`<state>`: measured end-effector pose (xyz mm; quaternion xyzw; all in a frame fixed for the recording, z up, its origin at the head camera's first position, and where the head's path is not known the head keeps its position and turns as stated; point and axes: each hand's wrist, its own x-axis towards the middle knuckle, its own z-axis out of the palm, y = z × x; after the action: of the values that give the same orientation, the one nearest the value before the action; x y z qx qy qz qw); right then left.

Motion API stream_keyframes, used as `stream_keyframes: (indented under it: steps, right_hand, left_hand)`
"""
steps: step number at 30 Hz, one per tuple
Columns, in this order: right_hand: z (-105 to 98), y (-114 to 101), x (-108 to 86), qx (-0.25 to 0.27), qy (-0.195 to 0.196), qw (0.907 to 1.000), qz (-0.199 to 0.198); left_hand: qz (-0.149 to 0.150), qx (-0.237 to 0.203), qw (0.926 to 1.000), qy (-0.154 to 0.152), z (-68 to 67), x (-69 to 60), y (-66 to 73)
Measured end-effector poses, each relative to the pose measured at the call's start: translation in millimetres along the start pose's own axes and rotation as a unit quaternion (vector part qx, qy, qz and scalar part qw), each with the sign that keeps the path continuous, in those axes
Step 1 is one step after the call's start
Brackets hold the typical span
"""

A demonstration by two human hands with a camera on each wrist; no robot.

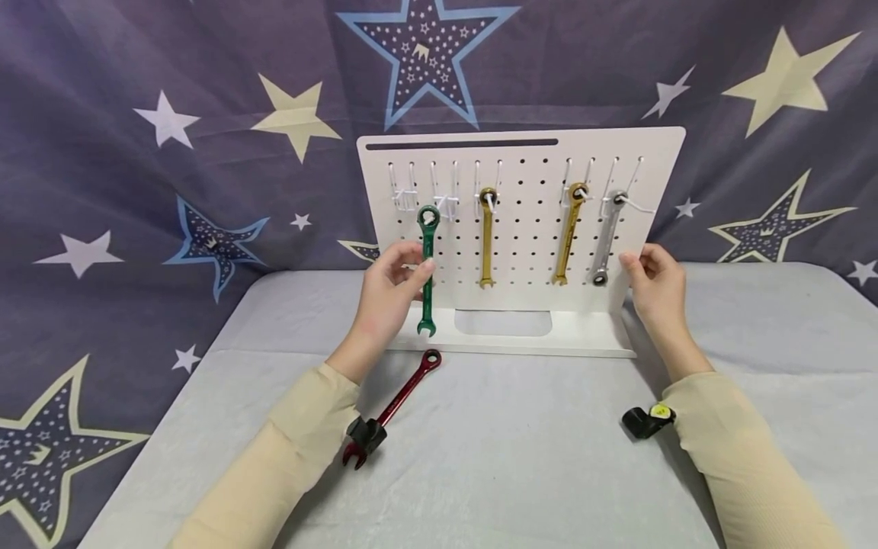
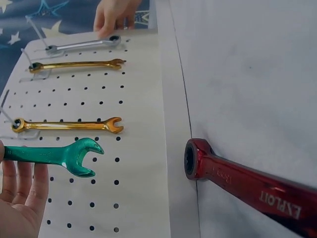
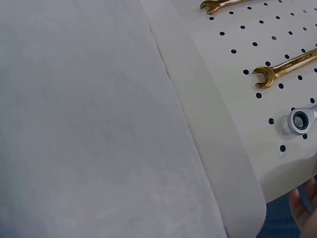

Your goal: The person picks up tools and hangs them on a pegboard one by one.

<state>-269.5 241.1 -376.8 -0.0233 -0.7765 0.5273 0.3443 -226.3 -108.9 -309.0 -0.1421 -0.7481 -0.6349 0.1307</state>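
My left hand (image 1: 391, 293) pinches a green combination wrench (image 1: 427, 267) between thumb and fingers, ring end up and open end down, in front of the white pegboard (image 1: 521, 252). The ring lies close to a white wire hook (image 1: 447, 204); whether the hook passes through it I cannot tell. With my right hand (image 1: 658, 297), I grip the board's right edge, thumb in front. Two gold wrenches (image 1: 487, 244) (image 1: 568, 236) and a silver wrench (image 1: 606, 244) hang from hooks. In the left wrist view, the green wrench's open jaw (image 2: 81, 157) faces the board's lower edge.
A red wrench (image 1: 408, 389) lies on the grey cloth-covered table (image 1: 521, 442), below my left hand, its ring end near the board's base (image 1: 583, 339). Another hook (image 1: 405, 200) sits at the far left of the board. A star-patterned curtain (image 1: 226, 152) stands behind.
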Motion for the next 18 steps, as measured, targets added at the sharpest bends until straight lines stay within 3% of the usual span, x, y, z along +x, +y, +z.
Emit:
stream_keyframes:
  steps: [18]
  right_hand:
    - [-0.2,3.4,2.3,0.004,-0.004,1.0,0.003]
  left_hand:
    - [-0.04,0.019,0.9989,0.014,8.1,20.2,-8.9]
